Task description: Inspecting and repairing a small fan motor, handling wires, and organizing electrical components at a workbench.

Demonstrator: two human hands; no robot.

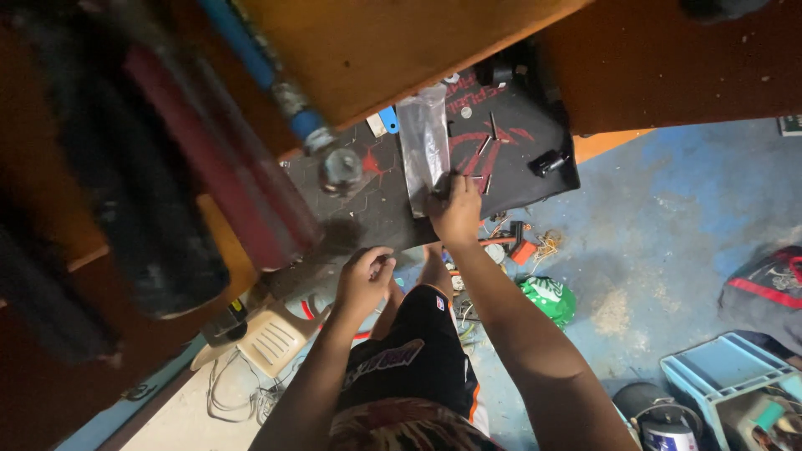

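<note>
A black mat with red markings (pixel 518 150) lies on a wooden table. On it rests a long shiny metal plate (pixel 423 146) with several screws and small metal parts beside it. My right hand (pixel 455 209) presses its fingertips on the near end of the plate, at the mat's edge. My left hand (pixel 363 280) is curled into a loose fist just below the mat's near edge; I cannot make out anything in it. A round metal knob (pixel 341 169) sits on the mat to the left.
Blurred dark and red cylinders (pixel 167 167) and a blue-handled tool (pixel 267 75) hang close to the camera at left. Below on the blue floor lie a green bag (pixel 547 299), wires, a white plastic stool (pixel 271 338), a light blue crate (pixel 727 376) and a backpack (pixel 769 288).
</note>
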